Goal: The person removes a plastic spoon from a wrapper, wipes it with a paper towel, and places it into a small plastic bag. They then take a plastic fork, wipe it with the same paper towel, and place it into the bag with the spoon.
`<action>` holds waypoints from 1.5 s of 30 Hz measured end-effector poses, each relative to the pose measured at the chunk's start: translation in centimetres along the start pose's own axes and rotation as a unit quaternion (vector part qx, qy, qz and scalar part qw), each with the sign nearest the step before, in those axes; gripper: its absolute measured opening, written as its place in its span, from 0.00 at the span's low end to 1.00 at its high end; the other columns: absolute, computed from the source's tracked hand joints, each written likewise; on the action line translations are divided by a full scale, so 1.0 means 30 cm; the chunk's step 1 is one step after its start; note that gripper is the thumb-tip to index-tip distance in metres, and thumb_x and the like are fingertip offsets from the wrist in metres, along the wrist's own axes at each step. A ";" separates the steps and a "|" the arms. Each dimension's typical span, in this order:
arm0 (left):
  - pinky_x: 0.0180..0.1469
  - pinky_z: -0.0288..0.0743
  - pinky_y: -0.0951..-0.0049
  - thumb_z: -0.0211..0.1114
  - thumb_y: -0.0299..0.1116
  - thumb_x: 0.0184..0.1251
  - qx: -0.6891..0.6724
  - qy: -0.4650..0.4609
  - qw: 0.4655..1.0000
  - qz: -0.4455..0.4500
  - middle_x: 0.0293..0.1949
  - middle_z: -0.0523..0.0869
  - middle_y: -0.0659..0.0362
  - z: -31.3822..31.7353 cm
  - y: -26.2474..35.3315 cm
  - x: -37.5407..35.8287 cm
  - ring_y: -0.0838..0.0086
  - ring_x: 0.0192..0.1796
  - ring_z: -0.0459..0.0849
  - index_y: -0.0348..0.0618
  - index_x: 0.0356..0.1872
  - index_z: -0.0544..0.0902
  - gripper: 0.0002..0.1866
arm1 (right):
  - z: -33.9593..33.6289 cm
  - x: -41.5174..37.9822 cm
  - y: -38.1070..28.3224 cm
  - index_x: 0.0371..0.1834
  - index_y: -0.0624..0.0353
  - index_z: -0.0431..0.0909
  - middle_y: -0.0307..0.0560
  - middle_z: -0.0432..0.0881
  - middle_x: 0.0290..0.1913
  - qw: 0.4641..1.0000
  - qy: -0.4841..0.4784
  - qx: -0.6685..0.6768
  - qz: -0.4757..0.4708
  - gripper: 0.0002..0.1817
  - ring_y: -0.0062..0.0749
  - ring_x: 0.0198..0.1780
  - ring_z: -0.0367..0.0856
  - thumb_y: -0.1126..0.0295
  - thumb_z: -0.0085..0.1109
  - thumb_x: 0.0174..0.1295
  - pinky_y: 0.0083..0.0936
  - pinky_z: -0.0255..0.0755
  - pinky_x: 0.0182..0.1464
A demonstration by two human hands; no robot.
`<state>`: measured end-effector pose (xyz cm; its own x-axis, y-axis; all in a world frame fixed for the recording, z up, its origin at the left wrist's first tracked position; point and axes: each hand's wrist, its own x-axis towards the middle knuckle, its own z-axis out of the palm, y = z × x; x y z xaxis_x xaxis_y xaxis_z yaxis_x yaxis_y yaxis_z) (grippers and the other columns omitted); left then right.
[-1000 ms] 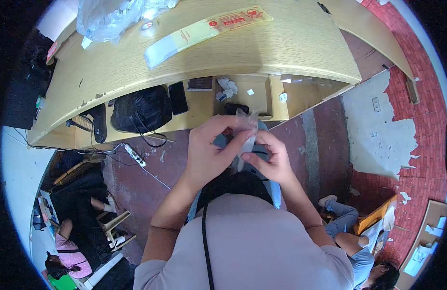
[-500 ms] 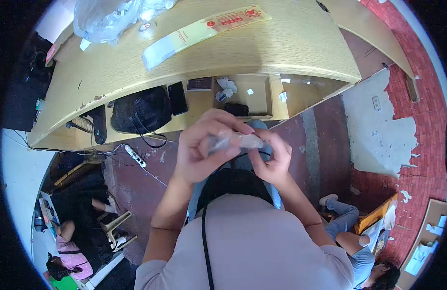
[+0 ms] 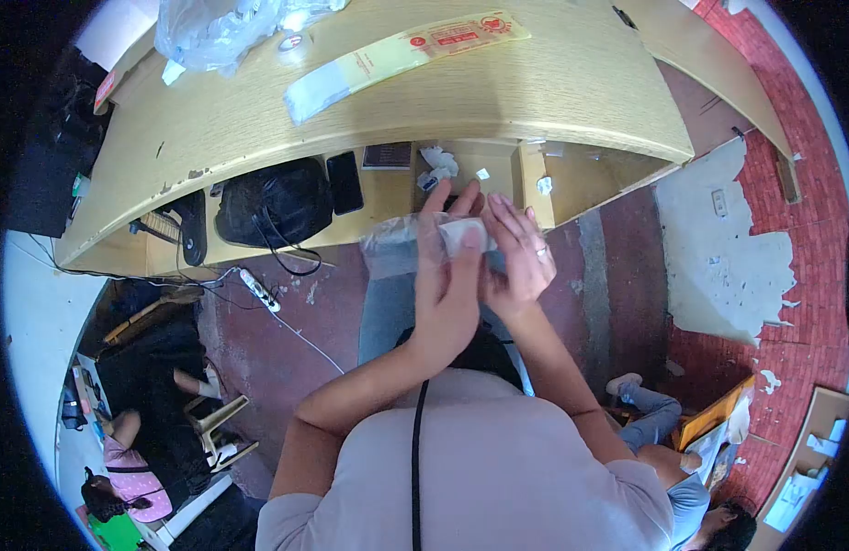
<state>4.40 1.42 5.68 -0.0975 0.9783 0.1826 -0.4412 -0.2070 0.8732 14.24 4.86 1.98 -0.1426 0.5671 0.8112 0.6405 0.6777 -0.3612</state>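
In front of my lap, my left hand [image 3: 452, 289] grips a clear plastic bag [image 3: 388, 248] between thumb and fingers. The bag's loose end sticks out to the left past the hand. Under the thumb is a small white piece [image 3: 466, 236], in or on the plastic; I cannot make out its kind. My right hand [image 3: 521, 257], with a ring on one finger, is held close against the bag's right side. Its fingers are stretched out, and its thumb is hidden behind the left hand.
Ahead stands a wooden desk [image 3: 424, 101] bearing a long yellow printed packet [image 3: 411, 57] and a bulging plastic bag [image 3: 213, 32]. Its shelf holds a black bag [image 3: 273, 202], a phone [image 3: 345, 182] and crumpled paper [image 3: 438, 163]. A power strip [image 3: 259, 289] lies on the floor. Two people sit behind, left and right.
Both hands have turned so the fingers point toward the desk. The plastic bag, bunched between them before, now spreads out to the left. My right hand has straightened its fingers.
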 end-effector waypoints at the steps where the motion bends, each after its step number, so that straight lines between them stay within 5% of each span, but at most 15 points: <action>1: 0.67 0.54 0.67 0.47 0.29 0.72 -0.012 0.002 1.000 -0.011 0.67 0.59 0.43 -0.016 0.003 0.010 0.65 0.66 0.63 0.35 0.68 0.48 0.28 | 0.000 -0.002 -0.013 0.42 0.59 0.80 0.49 0.81 0.50 1.000 -0.009 -0.017 0.015 0.17 0.39 0.54 0.78 0.76 0.60 0.44 0.37 0.67 0.60; 7: 0.66 0.59 0.64 0.43 0.32 0.73 -0.187 0.009 0.973 -0.135 0.63 0.67 0.43 -0.103 0.053 0.036 0.61 0.64 0.68 0.35 0.65 0.58 0.22 | -0.080 0.010 -0.001 0.52 0.58 0.72 0.50 0.78 0.52 0.990 -0.070 0.106 0.067 0.33 0.44 0.57 0.74 0.72 0.72 0.36 0.39 0.63 0.62; 9: 0.66 0.61 0.60 0.43 0.35 0.72 -0.187 -0.028 0.966 -0.176 0.65 0.64 0.41 -0.127 0.070 0.052 0.53 0.66 0.66 0.33 0.66 0.56 0.25 | -0.128 0.035 0.012 0.54 0.60 0.70 0.52 0.77 0.53 0.926 -0.130 0.303 0.183 0.35 0.44 0.60 0.71 0.70 0.74 0.38 0.38 0.61 0.63; 11: 0.66 0.61 0.60 0.44 0.33 0.71 -0.203 -0.060 0.955 -0.207 0.64 0.65 0.41 -0.159 0.080 0.068 0.54 0.66 0.66 0.32 0.66 0.57 0.25 | -0.165 0.038 0.058 0.55 0.63 0.69 0.54 0.76 0.54 0.923 -0.179 0.295 0.168 0.31 0.41 0.59 0.72 0.69 0.71 0.46 0.36 0.63 0.62; 13: 0.67 0.60 0.60 0.44 0.31 0.71 -0.219 -0.092 0.943 -0.234 0.63 0.66 0.41 -0.174 0.083 0.083 0.54 0.65 0.67 0.32 0.65 0.57 0.24 | -0.167 0.011 0.105 0.56 0.65 0.68 0.53 0.75 0.54 0.775 -0.312 0.437 0.334 0.25 0.38 0.57 0.74 0.70 0.65 0.56 0.34 0.65 0.60; 15: 0.67 0.59 0.59 0.45 0.32 0.70 -0.265 -0.129 0.921 -0.254 0.63 0.65 0.39 -0.179 0.085 0.098 0.52 0.65 0.67 0.30 0.66 0.56 0.26 | -0.170 0.002 0.128 0.56 0.67 0.68 0.52 0.76 0.54 0.752 -0.367 0.446 0.317 0.19 0.34 0.56 0.75 0.71 0.57 0.63 0.30 0.69 0.57; 17: 0.68 0.58 0.58 0.45 0.32 0.69 -0.255 -0.145 0.921 -0.257 0.64 0.65 0.39 -0.181 0.090 0.110 0.52 0.66 0.66 0.30 0.66 0.55 0.27 | -0.161 0.000 0.140 0.55 0.67 0.69 0.53 0.77 0.52 0.576 -0.475 0.576 0.333 0.18 0.34 0.54 0.77 0.72 0.55 0.64 0.28 0.72 0.54; 18: 0.68 0.58 0.58 0.45 0.33 0.69 -0.245 -0.161 0.920 -0.262 0.64 0.64 0.39 -0.182 0.091 0.115 0.52 0.66 0.65 0.30 0.66 0.55 0.28 | -0.158 -0.007 0.135 0.53 0.68 0.71 0.55 0.80 0.48 0.536 -0.478 0.595 0.362 0.15 0.34 0.47 0.81 0.73 0.53 0.65 0.25 0.75 0.49; 25: 0.67 0.59 0.57 0.43 0.34 0.70 -0.297 -0.113 0.917 -0.242 0.66 0.59 0.38 -0.206 0.071 0.127 0.48 0.69 0.59 0.30 0.67 0.53 0.28 | -0.168 -0.060 0.110 0.51 0.69 0.73 0.55 0.82 0.43 0.558 -0.434 0.564 0.427 0.14 0.34 0.38 0.84 0.73 0.53 0.65 0.23 0.77 0.41; 39: 0.70 0.52 0.53 0.40 0.38 0.72 -0.311 -0.061 0.921 -0.226 0.68 0.56 0.38 -0.239 0.067 0.122 0.48 0.70 0.55 0.35 0.68 0.53 0.28 | -0.193 -0.103 0.120 0.52 0.72 0.72 0.59 0.79 0.47 0.548 -0.389 0.569 0.474 0.15 0.45 0.51 0.79 0.79 0.53 0.62 0.39 0.78 0.51; 43: 0.70 0.52 0.53 0.42 0.39 0.71 -0.311 -0.056 0.922 -0.225 0.68 0.55 0.38 -0.240 0.064 0.117 0.49 0.71 0.55 0.36 0.69 0.53 0.29 | -0.201 -0.101 0.131 0.53 0.72 0.72 0.59 0.80 0.47 0.546 -0.394 0.570 0.470 0.16 0.45 0.51 0.80 0.81 0.53 0.61 0.39 0.77 0.53; 45: 0.70 0.52 0.53 0.42 0.39 0.71 -0.306 -0.066 0.925 -0.215 0.68 0.56 0.38 -0.240 0.064 0.117 0.49 0.70 0.55 0.37 0.69 0.53 0.29 | -0.208 -0.095 0.138 0.51 0.70 0.73 0.57 0.79 0.49 0.538 -0.419 0.566 0.462 0.14 0.39 0.51 0.80 0.78 0.54 0.63 0.30 0.75 0.55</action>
<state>-3.21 4.43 4.74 0.2961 0.9546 -0.0326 -0.8407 0.2767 0.4654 22.00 3.13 1.03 -0.7521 0.5980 -0.2771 -0.0739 -0.4942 -0.8662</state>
